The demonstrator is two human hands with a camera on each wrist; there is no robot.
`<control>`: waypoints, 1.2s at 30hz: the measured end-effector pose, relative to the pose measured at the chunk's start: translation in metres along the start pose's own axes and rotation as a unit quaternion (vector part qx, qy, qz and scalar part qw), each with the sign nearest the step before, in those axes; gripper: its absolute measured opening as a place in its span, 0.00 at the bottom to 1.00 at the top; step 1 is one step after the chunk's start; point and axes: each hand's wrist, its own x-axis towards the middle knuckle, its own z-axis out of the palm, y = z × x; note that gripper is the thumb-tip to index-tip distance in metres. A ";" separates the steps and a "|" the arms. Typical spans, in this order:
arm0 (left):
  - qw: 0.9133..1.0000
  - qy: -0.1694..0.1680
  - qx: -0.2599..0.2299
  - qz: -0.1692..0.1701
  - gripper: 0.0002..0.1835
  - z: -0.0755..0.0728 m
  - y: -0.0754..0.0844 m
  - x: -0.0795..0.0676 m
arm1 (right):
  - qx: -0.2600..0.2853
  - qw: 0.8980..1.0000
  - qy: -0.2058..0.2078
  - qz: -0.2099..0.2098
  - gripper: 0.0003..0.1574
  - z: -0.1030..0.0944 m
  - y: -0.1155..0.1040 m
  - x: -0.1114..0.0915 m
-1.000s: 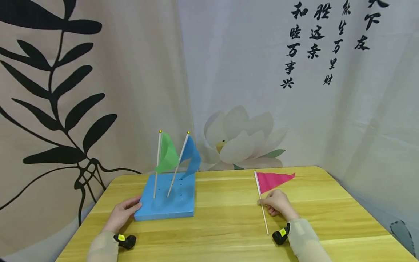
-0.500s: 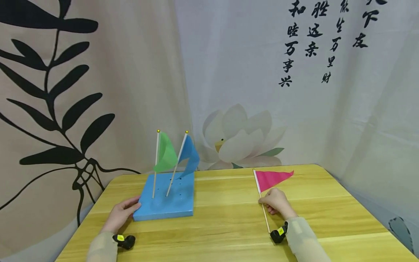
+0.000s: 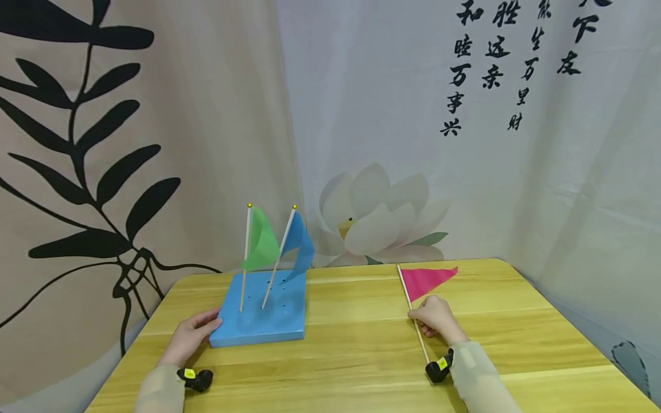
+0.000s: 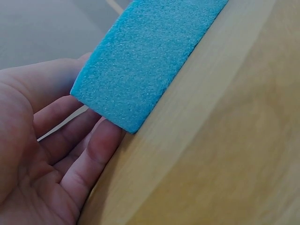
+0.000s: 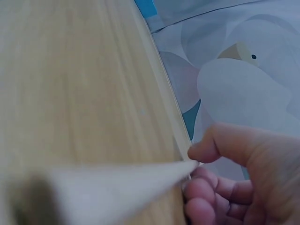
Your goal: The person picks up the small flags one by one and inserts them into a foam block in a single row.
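Observation:
My right hand (image 3: 436, 319) pinches the thin wooden stick of a pink triangular flag (image 3: 426, 281) between thumb and fingertips. The flag stands above the hand, its stick (image 5: 140, 180) slanting, with the lower end passing behind the wrist camera in the head view. My left hand (image 3: 192, 337) holds the left edge of a blue foam board (image 3: 281, 330), thumb over its upper edge and fingers along its side, close to the table in the left wrist view. A green flag (image 3: 262, 244) stands nearly upright in the board; a blue flag (image 3: 299, 244) leans right beside it.
Small holes dot the board's top (image 3: 284, 289) around the flag sticks. The wooden table (image 3: 356, 332) runs back to a printed curtain (image 3: 232, 115). Black cameras (image 3: 198, 378) are strapped at both wrists.
The pink flag has tilted a little: its top has shifted left and its stick's lower end right. The left hand stays at the board. The head view has shifted slightly.

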 end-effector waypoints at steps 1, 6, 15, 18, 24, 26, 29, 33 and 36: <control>1.000 0.001 0.000 0.000 0.34 0.000 -0.001 0.001 | 0.002 1.000 0.002 0.000 0.18 0.000 0.000 0.000; 1.000 0.000 0.000 -0.001 0.35 -0.001 -0.002 0.003 | 0.016 1.000 0.013 0.000 0.16 -0.002 0.001 0.001; 1.000 -0.002 0.009 0.001 0.37 -0.002 -0.002 0.005 | 0.128 0.992 -0.019 0.007 0.08 -0.005 0.010 0.005; 1.000 -0.003 0.010 -0.002 0.38 -0.001 -0.002 0.004 | 0.199 0.978 -0.059 0.021 0.12 -0.008 0.012 0.006; 1.000 -0.002 0.005 -0.010 0.38 -0.002 0.000 0.001 | 0.310 0.940 -0.139 0.038 0.22 -0.014 0.011 0.009; 1.000 -0.001 0.008 -0.009 0.38 -0.002 0.000 0.001 | 0.334 0.928 -0.160 0.037 0.22 -0.015 0.011 0.010; 1.000 0.001 0.010 -0.009 0.38 -0.002 0.000 0.002 | 0.352 0.917 -0.185 0.033 0.20 -0.015 0.011 0.010; 1.000 0.002 0.009 -0.008 0.38 -0.001 -0.001 0.002 | 0.358 0.910 -0.209 0.018 0.21 -0.013 0.014 0.010; 1.000 0.002 0.009 -0.008 0.37 0.000 -0.001 0.002 | 0.365 0.906 -0.212 0.014 0.22 -0.012 0.015 0.009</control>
